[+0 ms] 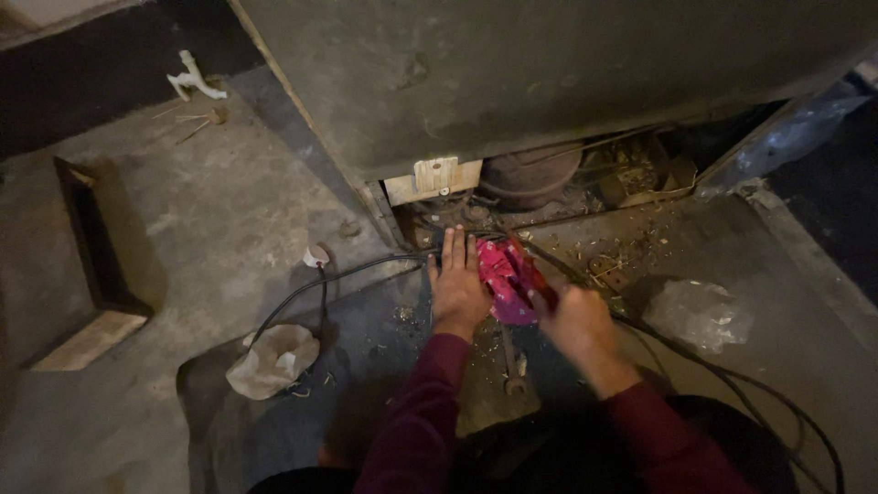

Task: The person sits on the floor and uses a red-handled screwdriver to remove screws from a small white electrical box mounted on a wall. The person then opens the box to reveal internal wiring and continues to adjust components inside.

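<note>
Nearest the camera, two forearms in dark maroon sleeves reach forward over the dusty concrete floor (210, 238). The left hand (456, 288) lies flat, fingers (450, 247) spread and extended, pressing on the floor and the left edge of a crumpled bright pink cloth (506, 279), seemingly to pin it in place. The right hand (576, 320) is curled closed around the cloth's other end together with what looks like a dark red handle; motion blur hides exactly what it grips. The cloth sits between the two hands, just in front of the opening under a big grey-green metal cabinet (549, 73).

Thin black cables (732, 375) run across the floor under and beside the hands, one curving left past a small white plug (315, 256). To the left lies a crumpled pale plastic bag (273, 359), collapsed, contents not visible; to the right a clear crumpled plastic bag (700, 316), also showing nothing inside.

Farther on, the cabinet's low open bay holds a round dark rusty compressor (530, 178), wires and scattered debris. A pale wooden block (434, 180) sits wedged at the cabinet's lower edge, apparently propping it. At far left is a white plastic pipe fitting (194, 82).
</note>
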